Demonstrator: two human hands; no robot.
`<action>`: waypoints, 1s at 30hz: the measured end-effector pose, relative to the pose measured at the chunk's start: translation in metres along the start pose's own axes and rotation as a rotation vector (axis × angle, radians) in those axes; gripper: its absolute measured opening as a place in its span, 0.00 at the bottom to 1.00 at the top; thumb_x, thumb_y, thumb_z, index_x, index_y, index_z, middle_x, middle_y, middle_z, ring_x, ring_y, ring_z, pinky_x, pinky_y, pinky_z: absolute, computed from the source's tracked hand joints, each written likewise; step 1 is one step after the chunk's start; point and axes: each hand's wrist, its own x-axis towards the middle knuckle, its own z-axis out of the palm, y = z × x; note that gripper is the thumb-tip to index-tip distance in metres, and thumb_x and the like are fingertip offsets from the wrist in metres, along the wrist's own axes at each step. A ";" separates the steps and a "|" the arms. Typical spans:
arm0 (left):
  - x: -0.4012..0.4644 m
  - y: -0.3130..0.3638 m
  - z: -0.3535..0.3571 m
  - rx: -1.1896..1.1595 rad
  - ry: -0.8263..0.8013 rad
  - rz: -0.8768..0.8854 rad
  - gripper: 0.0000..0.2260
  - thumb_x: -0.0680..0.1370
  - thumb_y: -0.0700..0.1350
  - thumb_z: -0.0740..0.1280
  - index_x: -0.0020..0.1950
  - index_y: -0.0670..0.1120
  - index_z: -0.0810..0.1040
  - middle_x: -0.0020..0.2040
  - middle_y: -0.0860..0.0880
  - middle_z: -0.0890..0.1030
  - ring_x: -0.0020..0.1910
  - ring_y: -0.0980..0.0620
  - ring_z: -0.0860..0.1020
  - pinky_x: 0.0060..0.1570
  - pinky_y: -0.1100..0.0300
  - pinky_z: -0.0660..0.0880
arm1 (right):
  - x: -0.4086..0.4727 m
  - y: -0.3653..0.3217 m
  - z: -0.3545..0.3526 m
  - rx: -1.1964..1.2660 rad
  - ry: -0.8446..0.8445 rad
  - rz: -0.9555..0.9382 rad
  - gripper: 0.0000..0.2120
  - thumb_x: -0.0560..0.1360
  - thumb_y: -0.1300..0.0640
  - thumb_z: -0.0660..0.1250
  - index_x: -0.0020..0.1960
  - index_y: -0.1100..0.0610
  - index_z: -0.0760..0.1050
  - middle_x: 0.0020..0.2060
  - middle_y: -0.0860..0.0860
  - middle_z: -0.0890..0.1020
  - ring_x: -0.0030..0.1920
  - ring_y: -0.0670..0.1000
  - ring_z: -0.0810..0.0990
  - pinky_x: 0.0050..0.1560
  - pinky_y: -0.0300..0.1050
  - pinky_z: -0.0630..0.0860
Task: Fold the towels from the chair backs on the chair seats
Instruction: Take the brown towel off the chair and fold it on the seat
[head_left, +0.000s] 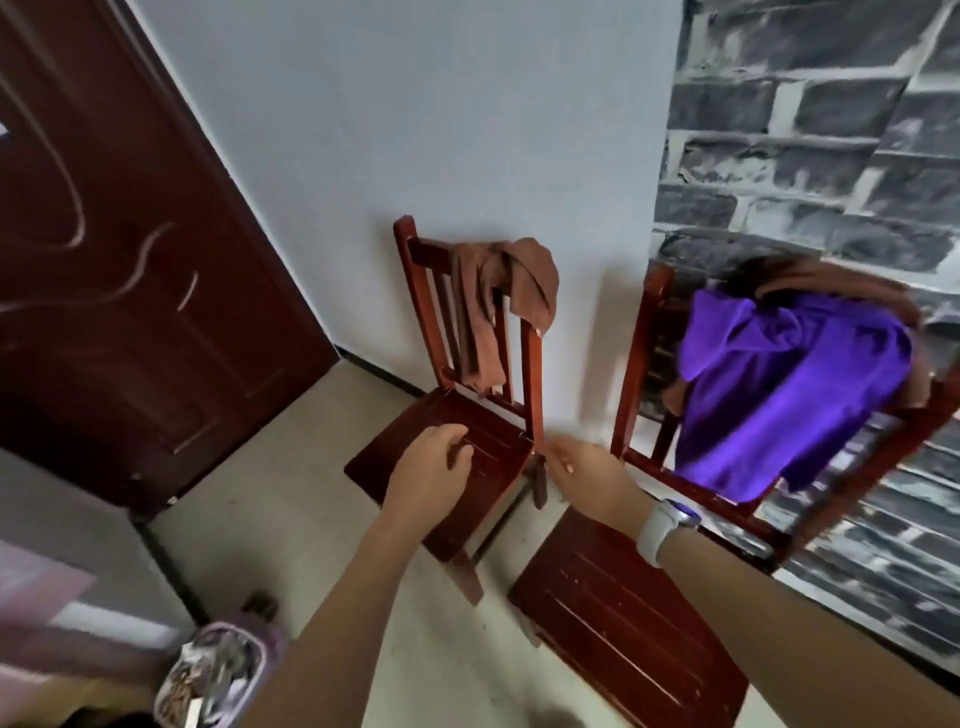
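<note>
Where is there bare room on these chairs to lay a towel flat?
Both wooden seats are bare: the left chair seat, below the brown towel on its back, and the right chair seat, below the purple towel. The gap between the chairs is tight.

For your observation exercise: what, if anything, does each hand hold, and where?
Nothing: the left hand and right hand hover empty over the chair seats, fingers loosely curled.
</note>
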 end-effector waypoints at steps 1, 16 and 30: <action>0.020 -0.003 -0.005 -0.021 0.007 0.000 0.14 0.78 0.44 0.61 0.63 0.43 0.73 0.59 0.46 0.77 0.59 0.49 0.75 0.58 0.60 0.68 | 0.019 -0.005 -0.003 0.006 0.007 0.002 0.13 0.79 0.58 0.55 0.58 0.58 0.75 0.44 0.52 0.81 0.48 0.55 0.81 0.43 0.38 0.69; 0.349 -0.036 0.001 0.186 -0.116 0.333 0.24 0.77 0.49 0.63 0.71 0.46 0.62 0.72 0.45 0.62 0.70 0.43 0.59 0.67 0.49 0.62 | 0.258 -0.037 -0.024 0.009 0.543 0.218 0.14 0.78 0.59 0.58 0.63 0.57 0.72 0.58 0.55 0.75 0.59 0.56 0.73 0.57 0.51 0.72; 0.465 -0.058 0.018 -0.005 -0.140 0.665 0.09 0.76 0.43 0.66 0.54 0.44 0.79 0.54 0.47 0.80 0.56 0.45 0.74 0.53 0.52 0.66 | 0.333 -0.054 -0.018 -0.037 0.660 0.475 0.24 0.76 0.59 0.61 0.71 0.55 0.62 0.71 0.53 0.64 0.69 0.54 0.63 0.68 0.46 0.62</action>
